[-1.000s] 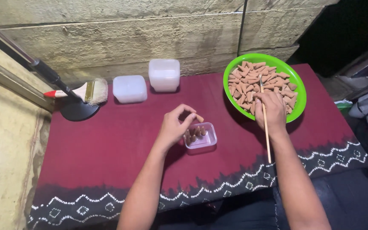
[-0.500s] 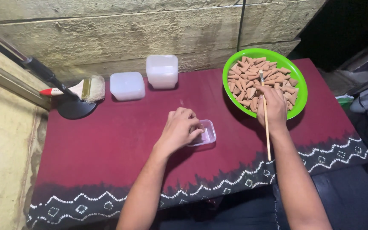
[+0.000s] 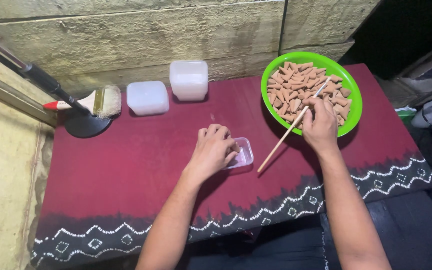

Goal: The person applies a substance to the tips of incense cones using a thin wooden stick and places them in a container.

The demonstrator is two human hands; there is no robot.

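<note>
Left hand (image 3: 214, 150) covers a small tub (image 3: 243, 154); right hand (image 3: 320, 122) grips a stick (image 3: 286, 134) above maroon cloth (image 3: 141, 165).

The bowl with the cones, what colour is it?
The bowl is bright green; the head view shows it best, at the right hand.

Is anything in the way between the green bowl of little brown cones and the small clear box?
Nothing blocks it: only bare red cloth lies between the green bowl and small clear box. The left hand covers the box, though.
</note>
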